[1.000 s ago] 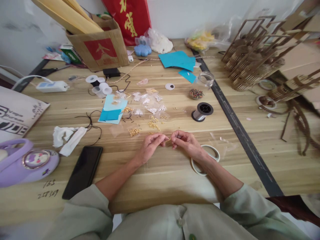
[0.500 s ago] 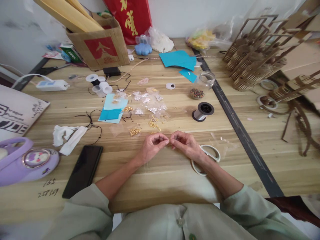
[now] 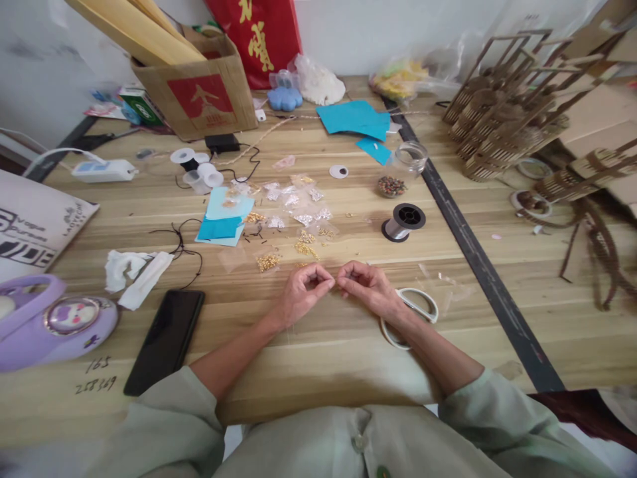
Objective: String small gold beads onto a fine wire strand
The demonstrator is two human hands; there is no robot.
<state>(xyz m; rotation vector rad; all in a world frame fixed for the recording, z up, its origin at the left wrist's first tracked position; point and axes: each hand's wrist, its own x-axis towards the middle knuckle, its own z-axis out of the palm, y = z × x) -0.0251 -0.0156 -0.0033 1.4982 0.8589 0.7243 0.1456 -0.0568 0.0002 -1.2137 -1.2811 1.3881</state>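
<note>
My left hand is closed in a pinch, thumb against forefinger. A faint clear thread hangs beneath it. My right hand also pinches, its fingertips just apart from those of the left; whatever sits in its fingers is too small to make out. Beyond the hands lie gold beads in a small heap and more gold pieces. White-handled scissors lie partly under my right forearm. A spool of clear line stands to the right, behind the right hand.
A black phone lies by my left forearm. Small plastic packets, blue paper and a glass jar of beads are farther back. Brown slatted wooden pieces crowd the right side. A paper bag stands at the back left.
The fingertips of my two hands have come slightly apart, the left shifting a little to the left. Everything else stays put.
</note>
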